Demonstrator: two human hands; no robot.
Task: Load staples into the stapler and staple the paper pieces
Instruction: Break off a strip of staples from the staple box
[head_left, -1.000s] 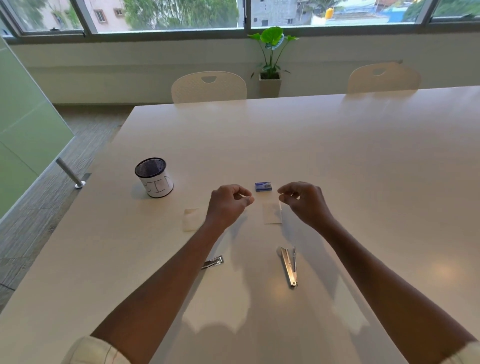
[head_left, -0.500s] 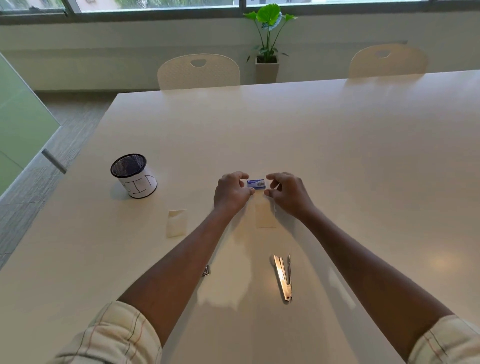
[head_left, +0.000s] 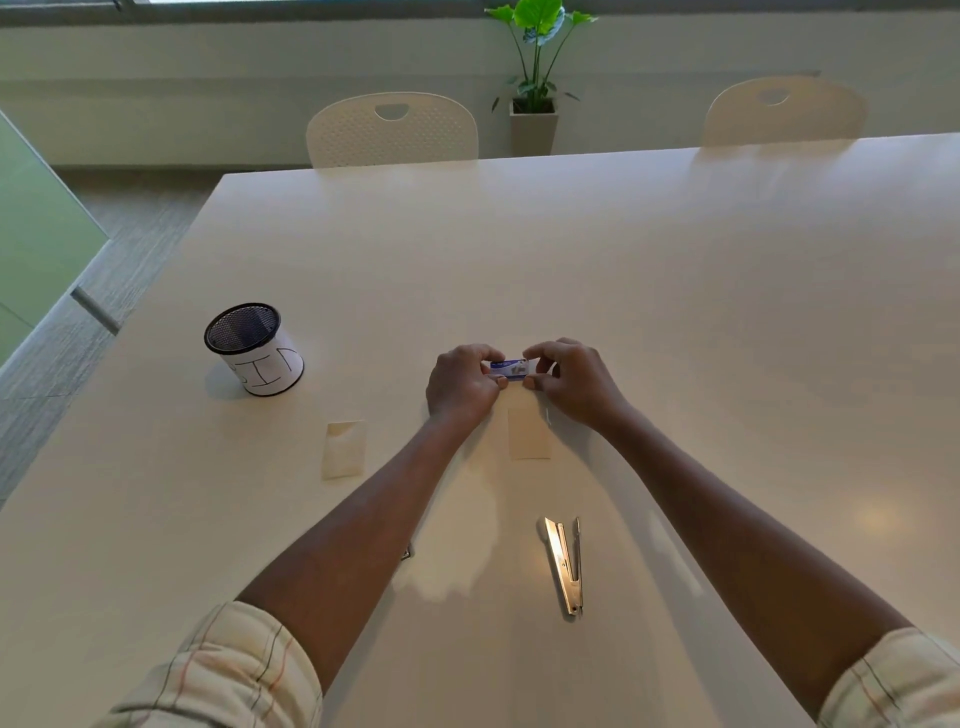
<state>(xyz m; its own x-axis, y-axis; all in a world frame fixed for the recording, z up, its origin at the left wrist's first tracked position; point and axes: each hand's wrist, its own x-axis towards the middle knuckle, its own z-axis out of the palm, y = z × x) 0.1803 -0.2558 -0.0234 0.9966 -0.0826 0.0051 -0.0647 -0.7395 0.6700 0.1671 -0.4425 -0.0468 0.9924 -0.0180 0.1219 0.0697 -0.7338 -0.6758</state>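
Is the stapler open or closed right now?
Open. The stapler lies flat on the table, its two metal arms splayed apart in a V and joined only at the near end.

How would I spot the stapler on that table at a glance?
Start at the big pale table. Between the person's forearms, nearer to them than the paper piece, lies the stapler. Unlike that flat pale paper, it is shiny metal, splayed open in a narrow V.

Pale table (head_left: 675, 312) — mesh cup (head_left: 253, 349), left paper slip (head_left: 344, 449), right paper slip (head_left: 529, 434), stapler (head_left: 558, 556)
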